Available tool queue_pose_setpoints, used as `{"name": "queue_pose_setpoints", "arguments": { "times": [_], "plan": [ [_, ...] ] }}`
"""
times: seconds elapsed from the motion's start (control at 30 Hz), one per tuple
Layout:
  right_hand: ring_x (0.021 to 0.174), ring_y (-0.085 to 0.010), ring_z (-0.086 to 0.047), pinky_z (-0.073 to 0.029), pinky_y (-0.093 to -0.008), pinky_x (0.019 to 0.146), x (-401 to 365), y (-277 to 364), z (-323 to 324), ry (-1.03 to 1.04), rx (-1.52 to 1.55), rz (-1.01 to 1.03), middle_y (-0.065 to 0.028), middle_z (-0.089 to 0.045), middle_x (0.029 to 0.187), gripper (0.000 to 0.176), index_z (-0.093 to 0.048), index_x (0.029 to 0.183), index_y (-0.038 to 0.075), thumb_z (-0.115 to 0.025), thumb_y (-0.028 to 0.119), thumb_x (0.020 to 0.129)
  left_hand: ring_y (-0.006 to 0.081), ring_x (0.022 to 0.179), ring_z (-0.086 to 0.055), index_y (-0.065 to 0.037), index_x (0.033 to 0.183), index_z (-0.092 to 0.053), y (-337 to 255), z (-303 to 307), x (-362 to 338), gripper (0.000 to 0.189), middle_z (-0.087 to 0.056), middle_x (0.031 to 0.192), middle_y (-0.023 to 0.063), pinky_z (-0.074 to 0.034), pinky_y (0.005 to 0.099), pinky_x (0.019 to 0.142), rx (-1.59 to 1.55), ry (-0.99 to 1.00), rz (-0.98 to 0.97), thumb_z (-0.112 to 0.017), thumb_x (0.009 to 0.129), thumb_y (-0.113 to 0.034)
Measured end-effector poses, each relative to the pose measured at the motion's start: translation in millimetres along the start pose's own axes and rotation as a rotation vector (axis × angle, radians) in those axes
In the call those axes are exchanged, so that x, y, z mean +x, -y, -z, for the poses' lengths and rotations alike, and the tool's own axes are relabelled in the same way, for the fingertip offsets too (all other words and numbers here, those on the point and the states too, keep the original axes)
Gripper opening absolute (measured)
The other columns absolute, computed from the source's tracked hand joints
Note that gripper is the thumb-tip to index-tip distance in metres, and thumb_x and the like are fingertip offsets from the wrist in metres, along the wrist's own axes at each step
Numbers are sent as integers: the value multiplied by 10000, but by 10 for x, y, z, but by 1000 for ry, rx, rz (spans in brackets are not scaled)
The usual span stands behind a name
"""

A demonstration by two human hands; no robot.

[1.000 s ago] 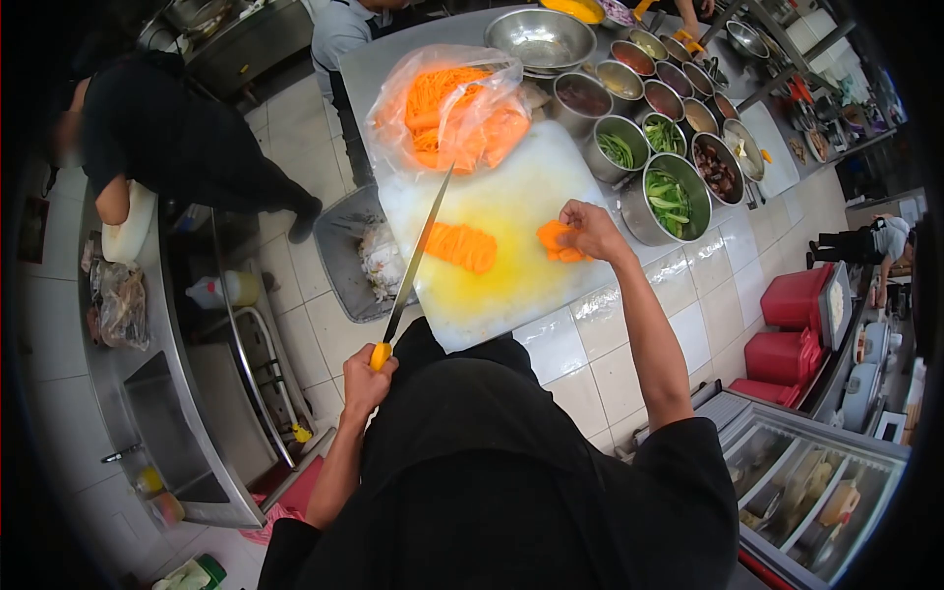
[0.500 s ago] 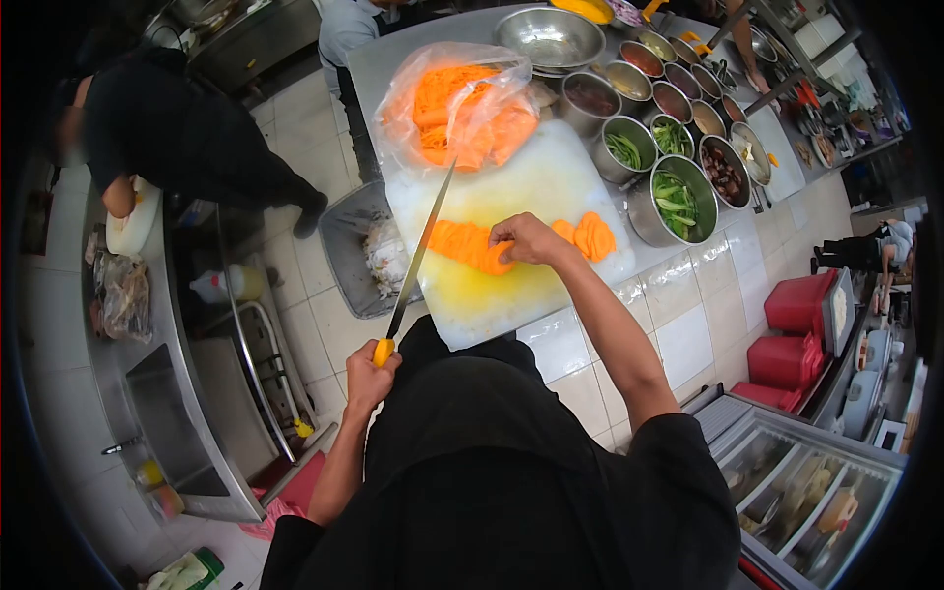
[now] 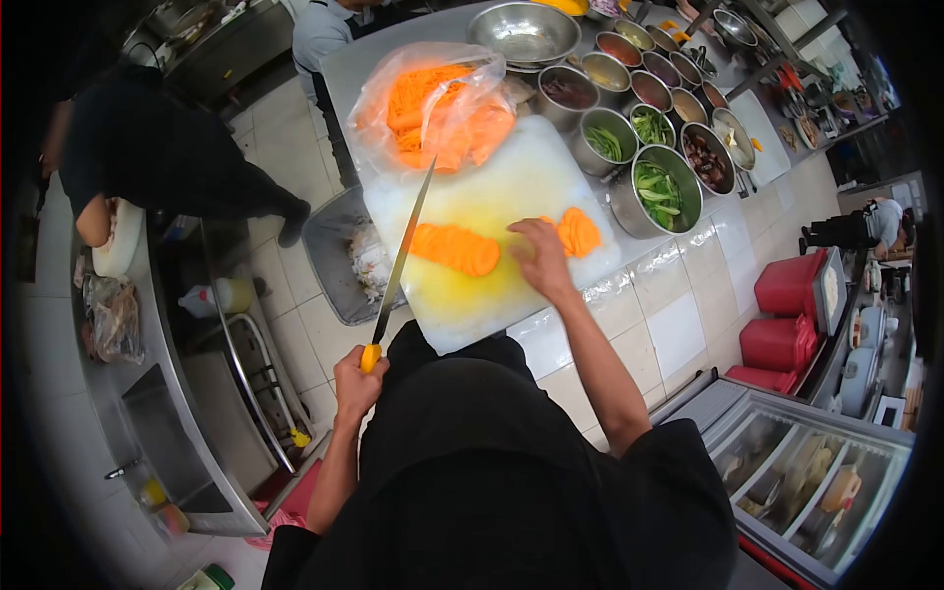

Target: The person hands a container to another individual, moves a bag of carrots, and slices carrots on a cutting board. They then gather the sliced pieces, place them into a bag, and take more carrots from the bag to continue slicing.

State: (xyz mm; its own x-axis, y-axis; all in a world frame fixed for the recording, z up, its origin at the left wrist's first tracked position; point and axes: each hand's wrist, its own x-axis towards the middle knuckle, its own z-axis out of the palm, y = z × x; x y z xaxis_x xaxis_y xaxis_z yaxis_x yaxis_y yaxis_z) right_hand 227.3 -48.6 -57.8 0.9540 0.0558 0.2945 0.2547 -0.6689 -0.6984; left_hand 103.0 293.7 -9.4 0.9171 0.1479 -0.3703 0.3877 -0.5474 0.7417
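Observation:
My left hand (image 3: pixel 358 383) is closed around the yellow handle of a long knife (image 3: pixel 406 244). Its blade points away from me, over the left part of the white cutting board (image 3: pixel 531 172). A row of overlapping carrot slices (image 3: pixel 454 250) lies across the board, to the right of the blade. My right hand (image 3: pixel 541 258) is open over the board with its fingers apart. It sits between that row and a smaller group of carrot slices (image 3: pixel 578 232), fingertips close to the smaller group. At the board's far end rests a clear plastic bag (image 3: pixel 497 67) of shredded and cut carrot.
Metal pots, one with chopped greens (image 3: pixel 657 192), crowd the right of the table beyond the board. A steel bowl (image 3: pixel 524 34) stands at the back. Below the board's left edge is a grey bin (image 3: pixel 329 258). Another person (image 3: pixel 147 167) works at a left counter.
My right hand has let go of the carrot row and moved right, its fingers spreading towards the smaller group. My left hand still holds the knife. The view has shifted slightly.

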Motion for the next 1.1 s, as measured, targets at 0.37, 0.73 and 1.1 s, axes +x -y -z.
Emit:
{"name": "queue_pose_setpoints", "arguments": {
  "times": [0.37, 0.73, 1.1],
  "plan": [
    [910, -276, -610, -500, -340, 797, 115, -561, 1077, 65, -70, -355, -122, -622, 1058, 412, -655, 1171, 73, -680, 5, 766, 131, 564, -476, 19, 799, -613, -83, 11, 49, 183, -539, 613, 53, -389, 312, 535, 26, 14, -48, -681, 780, -150],
    [808, -197, -616, -509, -305, 738, 220, -559, 1106, 240, -114, -487, -81, -631, 906, 364, -591, 990, 21, -783, -17, 684, 155, 529, -476, 28, 753, -593, 1, -42, 8, 199, -534, 573, 95, -395, 334, 519, 14, -18, -22, -677, 766, -152],
    [730, -79, -561, -490, -241, 674, 208, -487, 670, 331, 546, -435, 18, -604, 802, 342, -597, 914, 49, -830, -10, 671, 136, 567, -488, 26, 810, -612, -17, -61, 27, 176, -554, 623, 68, -402, 316, 545, -5, 10, 1, -684, 783, -133]
  ]
}}
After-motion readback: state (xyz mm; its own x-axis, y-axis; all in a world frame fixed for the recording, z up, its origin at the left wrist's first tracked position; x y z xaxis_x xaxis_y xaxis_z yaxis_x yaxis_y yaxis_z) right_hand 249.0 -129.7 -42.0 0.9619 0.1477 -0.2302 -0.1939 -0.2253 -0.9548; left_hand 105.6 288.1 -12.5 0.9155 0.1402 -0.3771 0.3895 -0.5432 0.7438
